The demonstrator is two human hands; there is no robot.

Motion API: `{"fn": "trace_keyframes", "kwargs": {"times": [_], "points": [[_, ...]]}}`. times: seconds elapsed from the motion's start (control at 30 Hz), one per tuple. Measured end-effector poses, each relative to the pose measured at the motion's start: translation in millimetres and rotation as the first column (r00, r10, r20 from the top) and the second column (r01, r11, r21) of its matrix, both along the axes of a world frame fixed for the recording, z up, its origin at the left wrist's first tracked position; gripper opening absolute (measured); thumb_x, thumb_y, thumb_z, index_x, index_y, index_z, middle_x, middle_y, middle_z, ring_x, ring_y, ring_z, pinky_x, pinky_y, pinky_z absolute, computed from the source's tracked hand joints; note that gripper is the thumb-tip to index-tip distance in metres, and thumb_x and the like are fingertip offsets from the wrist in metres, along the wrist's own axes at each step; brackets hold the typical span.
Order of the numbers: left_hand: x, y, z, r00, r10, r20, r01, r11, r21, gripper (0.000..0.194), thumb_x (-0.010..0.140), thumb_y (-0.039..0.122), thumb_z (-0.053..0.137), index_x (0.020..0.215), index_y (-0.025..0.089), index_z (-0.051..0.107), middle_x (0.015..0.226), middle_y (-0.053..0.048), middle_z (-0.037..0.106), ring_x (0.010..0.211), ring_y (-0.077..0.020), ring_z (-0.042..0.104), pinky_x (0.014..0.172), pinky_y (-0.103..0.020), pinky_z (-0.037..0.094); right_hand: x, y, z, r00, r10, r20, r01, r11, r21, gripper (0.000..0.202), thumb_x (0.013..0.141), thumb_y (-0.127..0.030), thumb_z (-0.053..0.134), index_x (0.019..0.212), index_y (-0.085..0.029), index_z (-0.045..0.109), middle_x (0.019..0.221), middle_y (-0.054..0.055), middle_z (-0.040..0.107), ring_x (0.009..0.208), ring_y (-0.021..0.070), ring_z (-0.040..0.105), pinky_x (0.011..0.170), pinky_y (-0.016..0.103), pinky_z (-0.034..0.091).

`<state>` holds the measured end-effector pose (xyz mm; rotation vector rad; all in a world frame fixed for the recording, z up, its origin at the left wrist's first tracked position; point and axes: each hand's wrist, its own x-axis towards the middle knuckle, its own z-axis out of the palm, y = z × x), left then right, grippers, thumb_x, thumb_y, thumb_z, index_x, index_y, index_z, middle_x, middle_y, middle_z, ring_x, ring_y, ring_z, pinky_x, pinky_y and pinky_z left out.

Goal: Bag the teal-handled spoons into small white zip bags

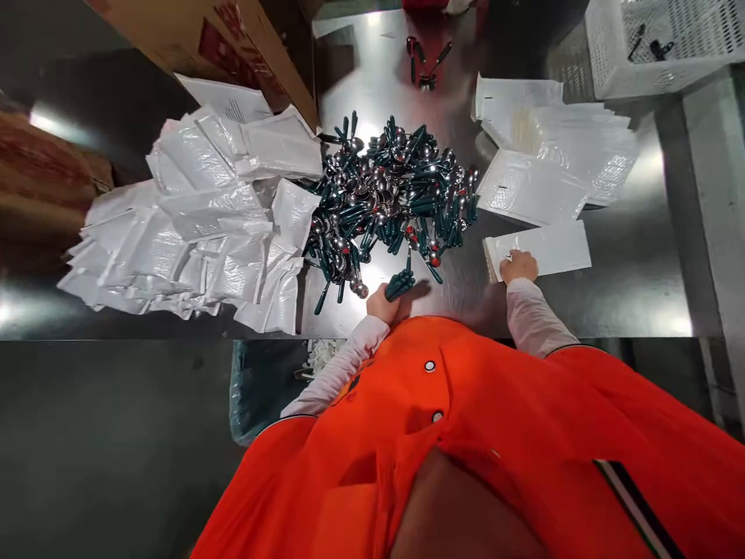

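Note:
My left hand (382,305), at the table's front edge, is closed around a bundle of dark green-handled utensils (400,286). Their handle ends face up, and their other ends are hidden by the hand. Just beyond lies a large heap of similar utensils (378,182) with round, shiny metal heads, some with red spots. My right hand (520,267) rests with curled fingers at the left end of a flat stack of white packaging sleeves (562,250), pinching the top one there. How many layers it grips cannot be made out.
Filled white packets (198,217) are piled at the left, before a cardboard box (233,46). More white sleeves (576,147) lie at the right, below a white perforated basket (652,78). Several loose utensils (427,80) lie at the back. A lined bin (261,396) stands below the front edge.

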<state>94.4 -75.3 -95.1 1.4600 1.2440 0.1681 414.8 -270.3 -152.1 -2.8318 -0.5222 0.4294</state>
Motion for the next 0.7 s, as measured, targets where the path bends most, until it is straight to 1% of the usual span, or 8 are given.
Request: {"fn": "trace_keyframes", "kwargs": {"times": [0.1, 0.2, 0.3, 0.37, 0.47, 0.57, 0.67, 0.7], "points": [[13.8, -5.2, -4.7, 0.974, -0.178, -0.140, 0.199, 0.969, 0.148, 0.029, 0.071, 0.010, 0.076, 0.077, 0.024, 0.051, 0.073, -0.005, 0.057, 0.105, -0.0323, 0.063, 0.095, -0.038, 0.045, -19.8, 11.5, 1.4, 0.994, 0.100, -0.048, -0.098, 0.994, 0.050, 0.035, 0.089, -0.015, 0.053, 0.117, -0.008, 0.073, 0.117, 0.024, 0.067, 0.105, 0.0329, 0.063, 0.095, 0.045, 0.047], [36.7, -9.2, -13.9, 0.943, -0.304, -0.134, 0.322, 0.934, 0.152, 0.032, 0.068, 0.008, 0.076, 0.075, 0.024, 0.048, 0.080, -0.007, 0.062, 0.112, -0.0340, 0.063, 0.102, -0.039, 0.043, -62.1, 33.4, -2.1, 0.948, 0.288, -0.131, -0.274, 0.954, 0.120, 0.025, 0.086, -0.021, 0.059, 0.102, -0.015, 0.077, 0.104, 0.017, 0.074, 0.100, 0.0302, 0.066, 0.093, 0.039, 0.049], [52.4, -9.6, -28.7, 0.933, -0.314, -0.173, 0.338, 0.932, 0.133, 0.035, 0.069, 0.004, 0.071, 0.069, 0.023, 0.042, 0.082, -0.010, 0.065, 0.118, -0.0372, 0.063, 0.109, -0.045, 0.038, -104.6, 49.2, -5.4, 0.878, 0.430, -0.210, -0.391, 0.898, 0.201, 0.026, 0.090, -0.029, 0.054, 0.097, -0.020, 0.078, 0.099, 0.012, 0.077, 0.094, 0.0279, 0.068, 0.086, 0.035, 0.051], [53.5, -9.7, -38.5, 0.934, -0.289, -0.210, 0.323, 0.935, 0.147, 0.036, 0.073, 0.003, 0.067, 0.066, 0.022, 0.037, 0.084, -0.014, 0.066, 0.120, -0.0393, 0.062, 0.112, -0.050, 0.033, -123.2, 53.0, -5.6, 0.861, 0.457, -0.223, -0.408, 0.883, 0.232, 0.034, 0.095, -0.029, 0.045, 0.100, -0.020, 0.078, 0.101, 0.012, 0.077, 0.095, 0.0274, 0.068, 0.083, 0.034, 0.052], [46.6, -11.7, -47.4, 0.938, -0.273, -0.214, 0.315, 0.929, 0.196, 0.034, 0.080, 0.005, 0.063, 0.066, 0.021, 0.037, 0.088, -0.018, 0.067, 0.126, -0.0401, 0.059, 0.116, -0.054, 0.028, -139.2, 51.8, -3.7, 0.869, 0.472, -0.150, -0.429, 0.869, 0.246, 0.042, 0.097, -0.027, 0.039, 0.110, -0.016, 0.077, 0.105, 0.015, 0.076, 0.100, 0.0282, 0.068, 0.088, 0.036, 0.052], [42.5, -15.4, -46.8, 0.938, -0.290, -0.187, 0.330, 0.914, 0.235, 0.022, 0.083, 0.007, 0.064, 0.072, 0.018, 0.048, 0.094, -0.019, 0.069, 0.131, -0.0389, 0.056, 0.118, -0.051, 0.027, -149.4, 48.8, -0.1, 0.841, 0.539, -0.054, -0.514, 0.825, 0.235, 0.042, 0.096, -0.026, 0.043, 0.120, -0.013, 0.075, 0.106, 0.017, 0.075, 0.101, 0.0291, 0.068, 0.090, 0.037, 0.052], [47.5, -19.8, -37.1, 0.922, -0.299, -0.246, 0.353, 0.910, 0.217, 0.008, 0.084, 0.008, 0.066, 0.088, 0.012, 0.060, 0.099, -0.023, 0.070, 0.126, -0.0411, 0.061, 0.114, -0.051, 0.033, -153.5, 49.1, 4.9, 0.767, 0.642, 0.018, -0.627, 0.743, 0.234, 0.040, 0.098, -0.024, 0.045, 0.123, -0.013, 0.074, 0.104, 0.016, 0.074, 0.098, 0.0280, 0.068, 0.087, 0.036, 0.052], [50.6, -21.4, -32.0, 0.899, -0.316, -0.302, 0.383, 0.903, 0.193, 0.015, 0.084, 0.009, 0.067, 0.098, 0.009, 0.063, 0.101, -0.025, 0.070, 0.122, -0.0416, 0.064, 0.111, -0.051, 0.037, -153.4, 50.2, 6.9, 0.742, 0.669, 0.043, -0.659, 0.716, 0.230, 0.040, 0.098, -0.024, 0.045, 0.123, -0.014, 0.074, 0.104, 0.016, 0.074, 0.097, 0.0273, 0.068, 0.085, 0.035, 0.052]]}}
